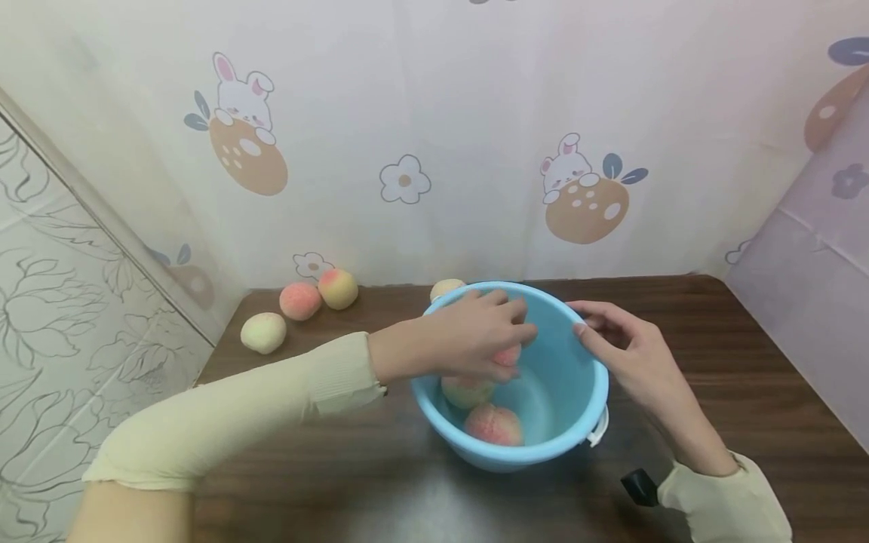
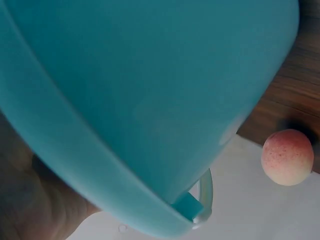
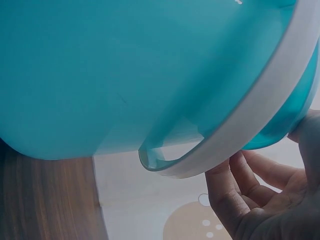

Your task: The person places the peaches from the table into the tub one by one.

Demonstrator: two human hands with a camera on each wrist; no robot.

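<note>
A light blue bucket (image 1: 563, 385) stands tilted slightly toward the camera on the table, with a white handle (image 3: 250, 117). Over its left rim reaches my left hand (image 1: 468, 332), fingers curled round a pink peach (image 1: 508, 355) inside the bucket. Below that hand lie a pale peach (image 1: 465, 394) and a reddish peach (image 1: 494, 427); the hand partly covers the pale one. My right hand (image 1: 627, 347) grips the bucket's right rim, thumb on the near side. In the left wrist view the bucket wall (image 2: 165, 90) hides the fingertips and the held peach.
On the dark wooden table (image 1: 305, 452), a whitish peach (image 1: 263, 332), a pink peach (image 1: 300, 301) and a yellow-red peach (image 1: 338, 289) lie at the back left. Another peach (image 1: 446, 288) sits behind the bucket. A patterned curtain (image 1: 462, 226) hangs along the back.
</note>
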